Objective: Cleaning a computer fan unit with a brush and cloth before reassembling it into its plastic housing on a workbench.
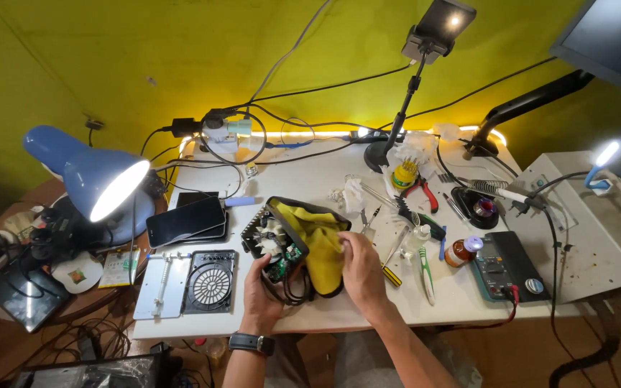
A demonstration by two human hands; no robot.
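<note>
An opened black electronic device (276, 241), its white fan and circuit board showing, lies near the front of the white table (303, 179). My left hand (261, 286) grips its lower edge, where black cables hang out. A yellow cloth (318, 237) is draped over the device's right half. My right hand (359, 267) presses on that cloth with closed fingers. A dark watch sits on my left wrist.
A black round grille cover (210, 281) and a white metal bracket (161, 285) lie left of the device, two phones (185, 220) behind them. A lit blue desk lamp (98, 179) stands at left. Screwdrivers, red pliers (422, 192), a toothbrush (425, 269) and a multimeter (504, 264) lie right.
</note>
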